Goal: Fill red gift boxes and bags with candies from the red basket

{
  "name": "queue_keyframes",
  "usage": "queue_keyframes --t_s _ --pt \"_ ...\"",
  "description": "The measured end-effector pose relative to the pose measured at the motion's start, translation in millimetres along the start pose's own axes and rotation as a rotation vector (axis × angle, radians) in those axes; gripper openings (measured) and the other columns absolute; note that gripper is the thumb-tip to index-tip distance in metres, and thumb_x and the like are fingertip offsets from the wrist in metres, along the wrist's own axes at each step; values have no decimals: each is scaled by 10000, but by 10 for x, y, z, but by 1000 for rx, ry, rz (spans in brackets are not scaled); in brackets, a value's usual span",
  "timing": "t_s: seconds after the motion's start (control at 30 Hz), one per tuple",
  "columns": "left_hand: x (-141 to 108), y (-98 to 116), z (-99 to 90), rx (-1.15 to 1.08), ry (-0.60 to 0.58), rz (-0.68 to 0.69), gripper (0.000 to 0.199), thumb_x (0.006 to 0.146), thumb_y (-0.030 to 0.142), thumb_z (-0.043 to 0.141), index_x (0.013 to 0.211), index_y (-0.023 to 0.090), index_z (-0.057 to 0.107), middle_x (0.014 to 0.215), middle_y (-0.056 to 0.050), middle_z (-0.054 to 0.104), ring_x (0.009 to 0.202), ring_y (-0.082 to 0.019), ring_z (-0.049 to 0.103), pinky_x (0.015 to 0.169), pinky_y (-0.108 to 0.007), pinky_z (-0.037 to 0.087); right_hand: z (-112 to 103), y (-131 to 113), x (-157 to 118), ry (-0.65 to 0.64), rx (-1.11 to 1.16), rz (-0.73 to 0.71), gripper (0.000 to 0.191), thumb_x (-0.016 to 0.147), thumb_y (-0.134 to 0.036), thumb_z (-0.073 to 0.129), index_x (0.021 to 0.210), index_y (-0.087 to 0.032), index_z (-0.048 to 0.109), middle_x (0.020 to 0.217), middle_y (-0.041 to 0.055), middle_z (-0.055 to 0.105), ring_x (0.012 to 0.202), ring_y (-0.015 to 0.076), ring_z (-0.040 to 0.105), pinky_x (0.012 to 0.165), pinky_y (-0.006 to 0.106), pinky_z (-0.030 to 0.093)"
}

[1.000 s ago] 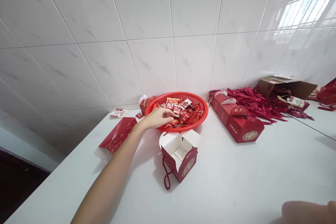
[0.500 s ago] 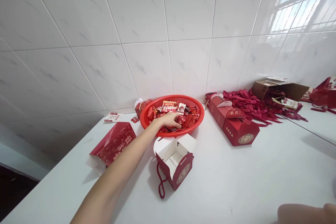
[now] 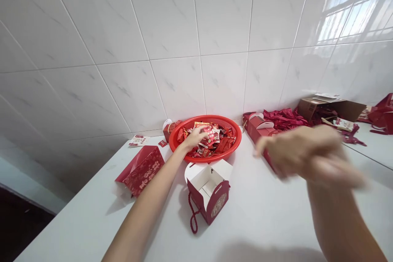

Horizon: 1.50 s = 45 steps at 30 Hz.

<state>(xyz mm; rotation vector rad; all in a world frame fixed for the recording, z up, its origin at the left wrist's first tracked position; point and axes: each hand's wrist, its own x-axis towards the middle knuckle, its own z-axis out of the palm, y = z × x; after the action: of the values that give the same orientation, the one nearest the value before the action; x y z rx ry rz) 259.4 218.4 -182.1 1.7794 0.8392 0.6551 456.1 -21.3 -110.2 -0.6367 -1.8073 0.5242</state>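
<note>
My left hand [image 3: 195,137] is in the red basket [image 3: 238,139], its fingers closed on a pink-red wrapped candy [image 3: 210,134] above several other red packets. Smeared by motion, my right hand [image 3: 302,153] hangs over the table on the right, in front of the closed red boxes; its fingers are too blurred to read. Just in front of the basket stands an open red gift box [image 3: 199,196] with a white inside, its flaps spread and a dark red cord loop [image 3: 193,217] at its left side. No candy shows inside it.
A red folded carton [image 3: 144,172] and printed cards [image 3: 138,141] lie on the left. Closed red boxes [image 3: 256,125] stand in a row right of the basket. Behind them are dark red ribbons [image 3: 284,118] and a brown cardboard box [image 3: 307,108]. A tiled wall backs the table.
My left hand has lifted a little and now has a pink-red candy in its fingers. My right hand has come up from the lower right corner over the table. The view has shifted slightly.
</note>
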Motion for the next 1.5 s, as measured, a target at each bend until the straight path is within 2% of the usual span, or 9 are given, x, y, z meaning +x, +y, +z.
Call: queue_keyframes --t_s 0.17,0.27,0.4,0.6,0.73,0.83,0.93,1.17,1.5 --pt "-48 38 -25 -156 49 53 90 641 159 504 730 173 508 643 39 458 609 -100 459 641 -237 451 276 874 486 326 -89 452 343 743 -491 754 866 -182 673 797 51 704 728 187 642 663 302 516" --pt "-68 52 -19 -138 -28 87 179 669 164 552 840 155 601 718 13 555 671 -114 516 677 -243 468 454 1398 640 311 -52 600 449 665 -477 803 965 -182 647 803 26 701 759 190 650 655 289 508" --pt "-63 25 -3 -66 -14 145 449 685 122 608 1134 144 627 1003 -61 674 877 -168 618 772 -268 508 594 1721 696 237 115 607 449 589 -445 847 886 -182 637 712 1 680 691 180 644 619 277 499" --pt "-7 -75 -18 398 125 54 308 793 57 480 1005 132 690 961 -72 728 872 -174 673 793 -264 528 592 1800 681 502 256 692 422 476 -333 895 774 -191 633 664 -11 653 618 155 598 506 237 440" --pt "-24 -100 -62 701 213 -90 157 757 98 591 818 176 713 923 -90 746 966 -265 673 816 -324 505 540 1803 667 666 407 658 337 519 -351 851 748 -189 664 782 23 701 707 170 642 557 246 485" --pt "-28 -91 -72 809 299 -135 191 798 170 594 958 187 696 1109 -130 717 1102 -301 627 851 -345 477 510 1816 670 687 499 666 320 497 -331 855 724 -182 687 770 25 702 708 168 642 559 244 492" --pt "0 -92 -58 902 251 -188 224 820 264 613 1019 175 664 1137 -153 701 1086 -304 633 818 -329 470 500 1828 680 686 543 670 296 519 -318 843 740 -185 699 787 33 718 720 180 656 553 253 493" --pt "140 -127 -43 877 120 -193 220 761 356 700 688 174 600 847 -115 700 870 -284 654 716 -318 449 532 1750 701 675 583 692 259 545 -291 835 736 -190 691 747 6 702 679 149 642 562 237 502" --pt "185 -204 -53 652 14 -128 209 693 166 694 522 174 575 502 28 519 617 -161 565 577 -246 406 559 1733 686 658 552 680 308 537 -335 871 740 -184 696 748 7 710 694 160 653 589 251 524"
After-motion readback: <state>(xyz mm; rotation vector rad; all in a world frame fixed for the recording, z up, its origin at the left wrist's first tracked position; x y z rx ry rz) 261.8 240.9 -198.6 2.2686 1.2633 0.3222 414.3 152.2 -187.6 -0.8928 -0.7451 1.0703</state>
